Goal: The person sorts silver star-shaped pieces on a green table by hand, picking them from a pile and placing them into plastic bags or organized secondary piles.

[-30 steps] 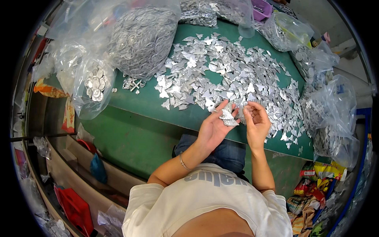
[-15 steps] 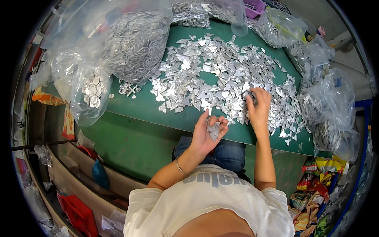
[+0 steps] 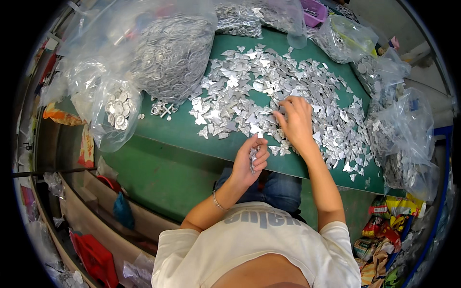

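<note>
Small flat silver metal pieces with pointed, irregular outlines lie in a wide loose pile (image 3: 240, 103) on the green tabletop (image 3: 165, 139). Near the table's front edge, my left hand (image 3: 249, 161) is curled around several metal pieces (image 3: 253, 158), their grey edges showing between thumb and fingers. One bright piece (image 3: 255, 129) lies just beyond its fingertips. My right hand (image 3: 297, 122) reaches over the middle of the pile with bent fingers. Its thumb and forefinger are apart, touching or just above the pieces; nothing shows between them.
A big clear bag of silver rings (image 3: 175, 57) stands at the back left, beside a bag of round discs (image 3: 117, 110). More bags of metal parts (image 3: 401, 168) line the right edge. A purple basket (image 3: 314, 12) sits at the back. Colourful packets (image 3: 384, 225) lie below right.
My right hand has moved left across the pile. My left hand has turned and closed more around its pieces. The whole view has shifted slightly.
</note>
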Motion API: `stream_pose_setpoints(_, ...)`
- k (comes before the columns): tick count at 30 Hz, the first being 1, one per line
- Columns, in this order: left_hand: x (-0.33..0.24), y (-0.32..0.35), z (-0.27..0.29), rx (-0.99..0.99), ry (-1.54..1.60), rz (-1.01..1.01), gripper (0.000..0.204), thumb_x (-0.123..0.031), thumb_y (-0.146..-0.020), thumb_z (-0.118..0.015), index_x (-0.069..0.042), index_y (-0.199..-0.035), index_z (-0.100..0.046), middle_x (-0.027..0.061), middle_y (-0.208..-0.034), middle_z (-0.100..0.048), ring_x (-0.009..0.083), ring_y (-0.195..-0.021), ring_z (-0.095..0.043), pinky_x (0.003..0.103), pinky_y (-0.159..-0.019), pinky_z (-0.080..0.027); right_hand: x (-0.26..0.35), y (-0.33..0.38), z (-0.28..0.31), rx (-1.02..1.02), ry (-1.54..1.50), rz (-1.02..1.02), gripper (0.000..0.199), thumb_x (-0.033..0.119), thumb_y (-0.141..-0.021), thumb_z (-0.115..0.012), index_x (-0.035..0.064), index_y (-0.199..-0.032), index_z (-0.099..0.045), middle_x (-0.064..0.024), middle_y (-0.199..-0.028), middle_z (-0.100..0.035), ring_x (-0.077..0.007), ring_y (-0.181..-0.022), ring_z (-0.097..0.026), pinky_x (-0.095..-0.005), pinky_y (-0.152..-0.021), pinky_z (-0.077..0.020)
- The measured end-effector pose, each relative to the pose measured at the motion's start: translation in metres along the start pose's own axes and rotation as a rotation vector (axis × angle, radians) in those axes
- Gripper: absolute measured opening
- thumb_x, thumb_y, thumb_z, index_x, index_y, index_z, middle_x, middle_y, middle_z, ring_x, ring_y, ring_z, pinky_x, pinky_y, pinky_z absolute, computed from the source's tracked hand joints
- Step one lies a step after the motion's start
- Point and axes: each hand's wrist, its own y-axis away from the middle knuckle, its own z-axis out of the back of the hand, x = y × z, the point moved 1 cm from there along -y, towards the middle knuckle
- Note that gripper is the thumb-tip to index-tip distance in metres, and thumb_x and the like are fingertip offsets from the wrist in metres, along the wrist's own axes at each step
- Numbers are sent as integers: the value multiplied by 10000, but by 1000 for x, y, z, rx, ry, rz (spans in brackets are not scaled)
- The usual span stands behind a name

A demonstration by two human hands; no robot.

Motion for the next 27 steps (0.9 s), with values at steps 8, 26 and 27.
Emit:
stream_pose_setpoints(8,-11,16,3,-30,-74,-62,367,-309,-963,-357,-20,-842,-547,-12,-518,-318,69,-383,-272,199,-288,-208,-6,-16,-27,98,309,117,110,163,-746,-622,55,-758,-611,-80,-756,-557,-240,-838,-504,-390,-771,-342)
stream_pose_setpoints(26,-50,48,20,-315,-632,-506,272,-213,-945,-436,-4,-811,-546,-41,-505,-342,26,-378,-275,178,-323,-211,-70,-7,4,-197,-1140,-691,157,155,-913,-481,9,-892,-536,-77,-854,-579,-187,-691,-580,-291,-593,-470)
stream_pose_setpoints(27,-51,45,18,-297,-656,-497,271,-212,-945,-437,-3,-815,-550,-43,-505,-340,24,-380,-274,179,-324,-209,-77,-5,11,-213,-1302,-733,152,156,-905,-498,10,-916,-536,-78,-846,-572,-182,-715,-583,-279,-605,-469)
